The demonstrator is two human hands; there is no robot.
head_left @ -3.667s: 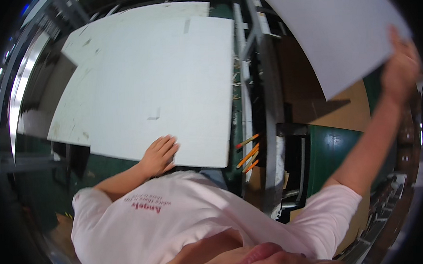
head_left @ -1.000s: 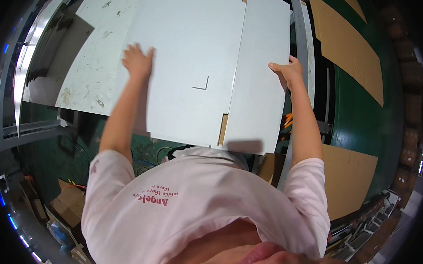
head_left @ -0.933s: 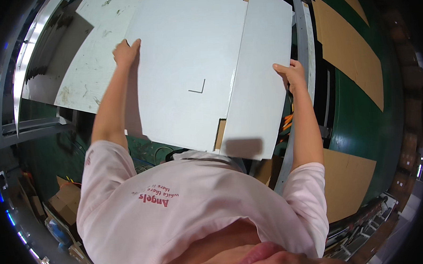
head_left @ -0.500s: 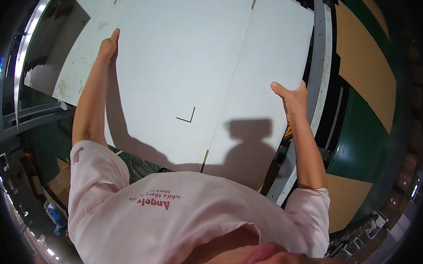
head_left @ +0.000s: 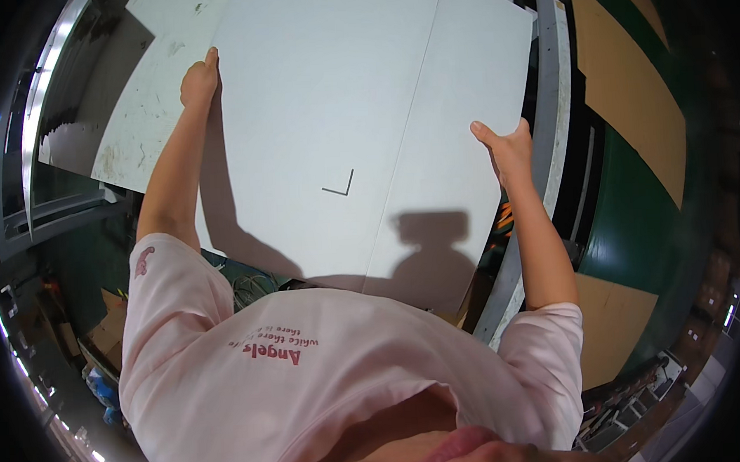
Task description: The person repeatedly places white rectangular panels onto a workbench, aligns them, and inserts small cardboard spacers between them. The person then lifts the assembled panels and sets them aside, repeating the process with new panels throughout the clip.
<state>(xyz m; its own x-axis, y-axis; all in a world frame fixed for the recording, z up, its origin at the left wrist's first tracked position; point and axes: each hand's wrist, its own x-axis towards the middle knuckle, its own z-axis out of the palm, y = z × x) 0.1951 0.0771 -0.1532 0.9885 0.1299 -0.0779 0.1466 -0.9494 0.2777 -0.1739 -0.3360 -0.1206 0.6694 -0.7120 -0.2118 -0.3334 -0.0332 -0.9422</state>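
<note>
A large white cardboard sheet (head_left: pixel 299 127) lies in front of me, with a straight crease running lengthwise and a black corner-shaped mark on its face. My left hand (head_left: pixel 201 80) grips its left edge, thumb pointing away along the rim and the other fingers curled. At the right edge my right hand (head_left: pixel 511 152) holds the sheet, its thumb on top; most of the fingers are hidden at the edge. My shadow falls across the near part of the sheet.
Beyond my left hand is a scuffed pale board (head_left: pixel 161 83). A grey metal rail (head_left: pixel 552 99) runs along the right. Past it, brown cardboard pieces (head_left: pixel 632 96) lie over a green surface (head_left: pixel 629 211). Cables (head_left: pixel 253 290) show below the sheet's near left edge.
The sheet has shifted slightly, its black mark now farther away and to the right. My left hand has moved right, my right hand slightly away. Brown slots at the crease ends no longer show.
</note>
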